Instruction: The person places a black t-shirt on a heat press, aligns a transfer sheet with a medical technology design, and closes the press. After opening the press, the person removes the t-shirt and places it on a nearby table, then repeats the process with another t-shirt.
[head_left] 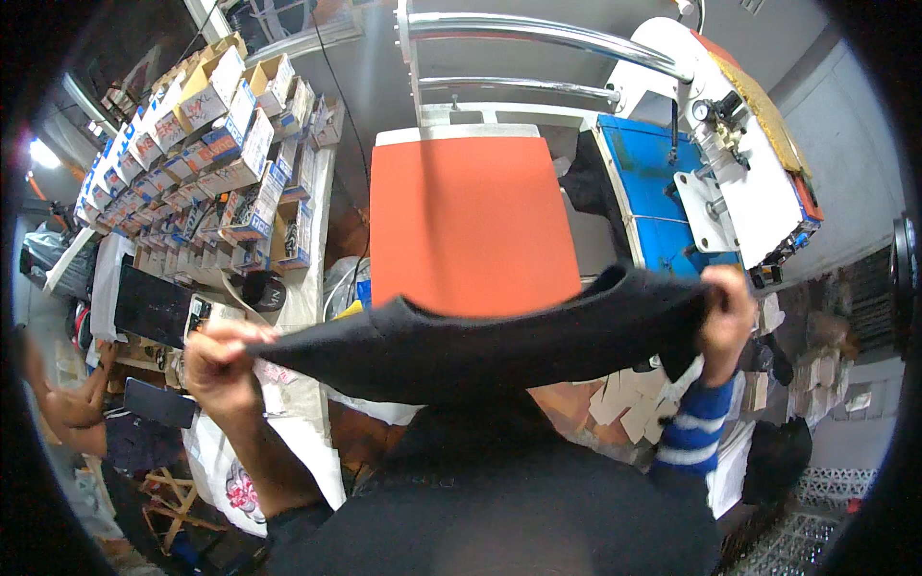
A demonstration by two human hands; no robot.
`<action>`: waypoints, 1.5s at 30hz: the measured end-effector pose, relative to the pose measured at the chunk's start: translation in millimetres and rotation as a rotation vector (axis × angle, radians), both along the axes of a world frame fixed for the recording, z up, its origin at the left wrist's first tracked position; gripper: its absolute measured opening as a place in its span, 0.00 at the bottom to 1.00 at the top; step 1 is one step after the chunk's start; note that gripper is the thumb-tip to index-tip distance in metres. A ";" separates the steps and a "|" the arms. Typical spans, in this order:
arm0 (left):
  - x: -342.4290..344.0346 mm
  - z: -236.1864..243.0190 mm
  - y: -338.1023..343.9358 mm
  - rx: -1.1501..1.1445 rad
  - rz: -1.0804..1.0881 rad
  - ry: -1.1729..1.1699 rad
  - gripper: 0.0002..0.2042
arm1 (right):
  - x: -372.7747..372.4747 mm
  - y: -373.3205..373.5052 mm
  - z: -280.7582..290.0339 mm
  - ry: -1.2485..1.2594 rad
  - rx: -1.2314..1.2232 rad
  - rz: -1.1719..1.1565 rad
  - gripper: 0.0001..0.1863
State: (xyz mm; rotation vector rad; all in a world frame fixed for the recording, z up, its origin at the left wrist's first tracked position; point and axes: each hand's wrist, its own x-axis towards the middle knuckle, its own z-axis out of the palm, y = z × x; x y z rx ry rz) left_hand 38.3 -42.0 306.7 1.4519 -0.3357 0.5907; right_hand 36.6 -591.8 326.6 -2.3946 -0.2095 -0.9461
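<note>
My left hand [223, 367] pinches the left end of a black fabric garment [499, 350], while my right hand [722, 324] grips its other end. The cloth stretches across the lower middle of the view with a curved, folded upper edge. Just beyond it, and partly covered by it, lies a flat orange pad [468, 216] on a press machine with chrome bars [547, 34]. Fingers of both hands are closed on the fabric.
Stacked cardboard boxes [230, 144] fill shelving at left above a cluttered table [314, 422] holding dark screens [151, 307]. Another person's bare arm [77, 413] shows at far left. A blue platen [643, 173] stands at right; paper sheets [624, 408] lie below.
</note>
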 end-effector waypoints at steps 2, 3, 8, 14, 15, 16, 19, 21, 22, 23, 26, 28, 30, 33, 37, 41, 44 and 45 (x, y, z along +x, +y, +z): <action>39.6 28.5 3.2 0.382 0.258 -0.138 0.12 | 41.3 -4.4 23.4 -0.052 -0.123 -0.111 0.07; 62.0 38.6 2.8 0.427 0.311 -0.102 0.12 | 66.0 -6.3 30.9 -0.079 -0.124 -0.056 0.06; 215.4 20.8 -4.1 0.619 0.369 0.098 0.09 | 208.4 -14.9 17.9 0.064 -0.122 0.010 0.07; 353.5 -87.5 -21.9 1.071 0.463 0.351 0.11 | 335.7 -8.3 -77.8 0.349 -0.484 -0.298 0.12; 365.0 -104.1 -26.7 1.140 0.484 0.452 0.11 | 351.6 -3.8 -96.6 0.549 -0.331 -0.386 0.12; 372.0 -119.3 -30.6 1.251 0.543 0.417 0.10 | 363.9 -0.5 -115.4 0.606 -0.236 -0.387 0.12; 390.4 -150.2 -44.9 1.246 0.579 0.545 0.11 | 394.6 1.3 -165.4 0.738 0.245 -0.392 0.09; 403.1 -161.1 -49.7 1.303 0.542 0.600 0.11 | 410.9 -1.4 -192.8 0.789 0.802 -0.308 0.07; 411.1 -165.3 -50.6 1.335 0.528 0.613 0.11 | 419.3 -3.6 -203.3 0.761 0.786 -0.289 0.07; 419.5 -170.0 -51.3 1.314 0.538 0.629 0.11 | 428.5 -5.3 -212.2 0.732 0.781 -0.245 0.06; 452.4 -183.8 -47.7 1.000 0.532 0.763 0.12 | 454.0 -6.4 -228.5 0.626 0.593 -0.289 0.07; 471.4 -193.7 -44.7 0.851 0.572 0.745 0.12 | 464.0 -1.7 -231.4 0.542 0.314 -0.390 0.09; 479.2 -201.7 -47.9 0.789 0.599 0.666 0.13 | 463.2 11.3 -230.3 0.501 0.154 -0.460 0.11; 460.9 -213.0 -81.4 0.954 0.629 0.252 0.14 | 442.1 49.8 -226.9 0.386 -0.077 -0.330 0.15; 413.1 -228.2 -171.8 1.039 0.140 -0.120 0.16 | 406.1 141.5 -242.3 0.331 -0.394 0.161 0.26; 401.7 -230.9 -187.5 1.240 0.242 0.021 0.21 | 401.5 156.4 -249.6 0.499 -0.426 0.087 0.33; 403.5 -223.0 -145.2 1.500 0.386 0.261 0.23 | 402.7 113.4 -243.3 0.625 -0.484 -0.218 0.37; 399.7 -219.5 -130.1 1.499 0.467 0.343 0.23 | 398.7 96.3 -239.2 0.647 -0.432 -0.281 0.38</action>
